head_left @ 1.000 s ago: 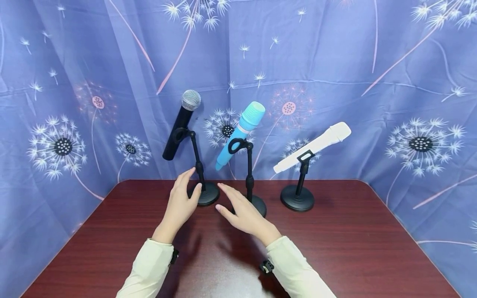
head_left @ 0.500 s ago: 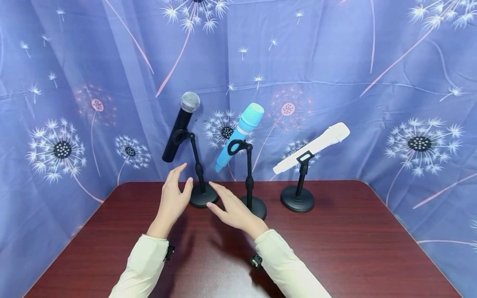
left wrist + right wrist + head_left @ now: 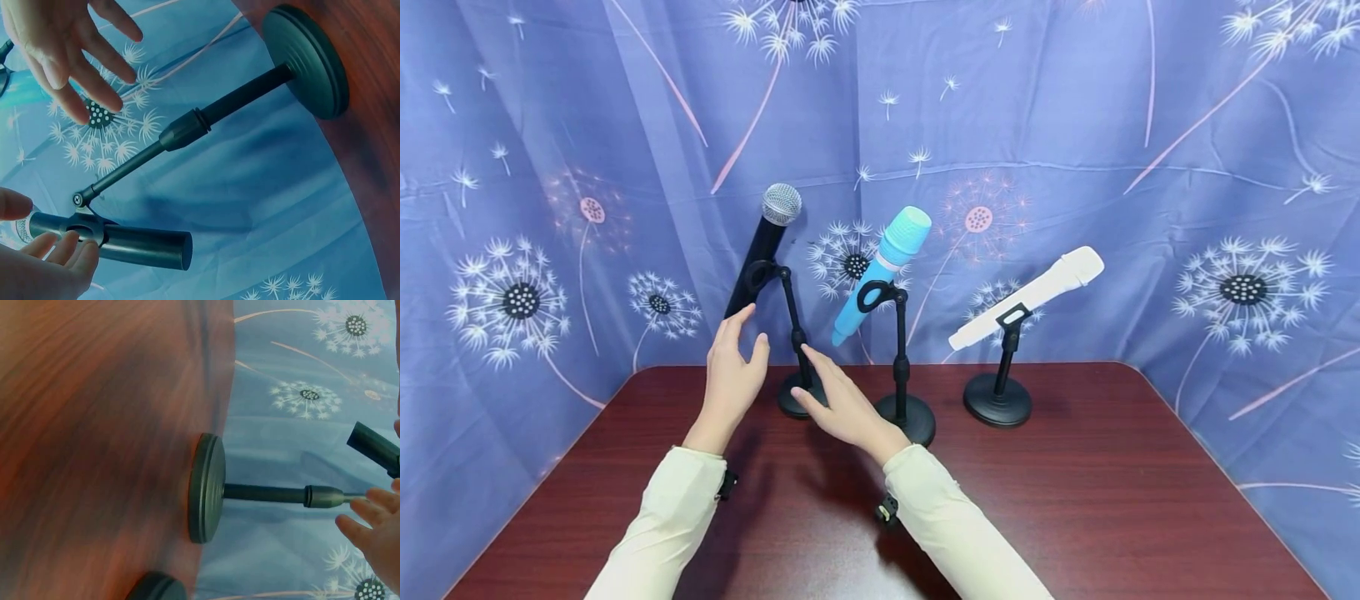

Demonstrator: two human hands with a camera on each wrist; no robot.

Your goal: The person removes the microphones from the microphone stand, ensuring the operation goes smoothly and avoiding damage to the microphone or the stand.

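Observation:
In the head view a black microphone with a silver mesh head leans in the clip of a black desk stand at the left. My left hand is raised just in front of its lower end, fingers spread and gripping nothing. Beside the stand's pole hovers my right hand, fingers extended and bare of any object. It covers part of the stand's round base. The left wrist view has the microphone's tube beyond my left fingertips; whether they touch is unclear.
A blue microphone tilts in a second black stand at the middle. Farther right, a white microphone sits in a shorter stand. The dark red wooden table ends at a blue dandelion-print curtain.
Both hands have moved leftward and slightly up, toward the black microphone and its stand. The left hand now overlaps the microphone's lower end. The microphones and stands have stayed put.

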